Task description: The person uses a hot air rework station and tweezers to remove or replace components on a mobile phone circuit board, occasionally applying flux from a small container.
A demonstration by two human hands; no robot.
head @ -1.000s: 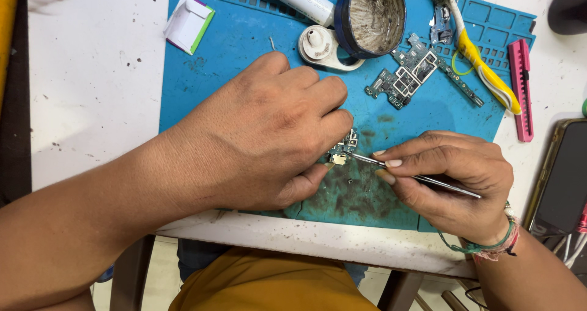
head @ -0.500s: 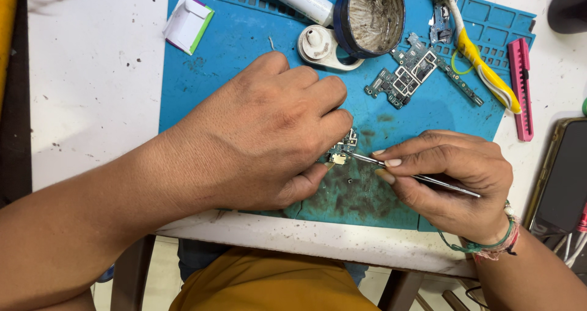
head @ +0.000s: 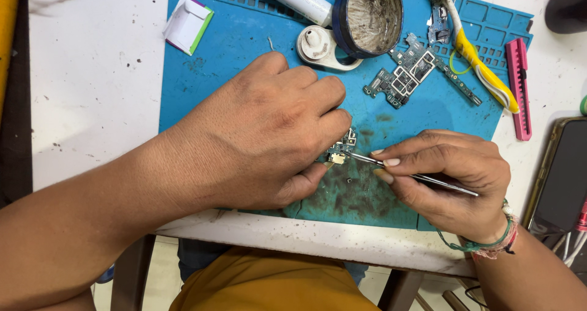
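Open blue mat (head: 244,60) left of and above the left hand (head: 263,134); only a small white box (head: 188,24) sits there, bare white table (head: 92,91) beyond. Top right crowded: white cap (head: 318,45), round tin (head: 369,16), loose circuit board (head: 403,73), yellow-handled brush (head: 483,73), pink cutter (head: 521,85). Narrow stained strip free between those and the right hand (head: 452,176); phone (head: 559,176) blocks the right edge

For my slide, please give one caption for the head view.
Left hand steadies a small circuit board while right hand applies tweezers.
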